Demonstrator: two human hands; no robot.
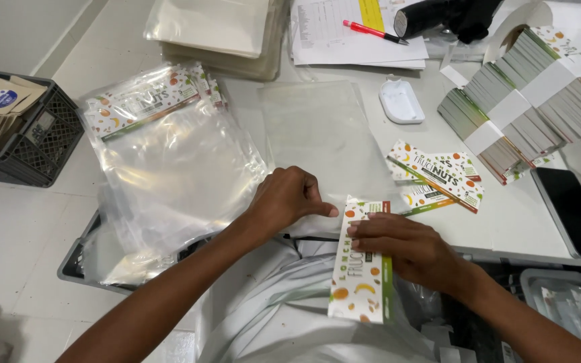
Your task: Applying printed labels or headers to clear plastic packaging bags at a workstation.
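Observation:
My right hand presses a printed card label with fruit pictures and a green stripe; the card hangs over the table's near edge. My left hand, fingers curled, pinches the lower edge of a clear plastic bag lying flat on the white table, right beside the card's top end. The two hands almost touch at the card's upper edge.
A pile of clear bags with labels attached lies to the left. Loose labels and banded label stacks sit right. A black phone, white small dish, papers with red pen, black crate.

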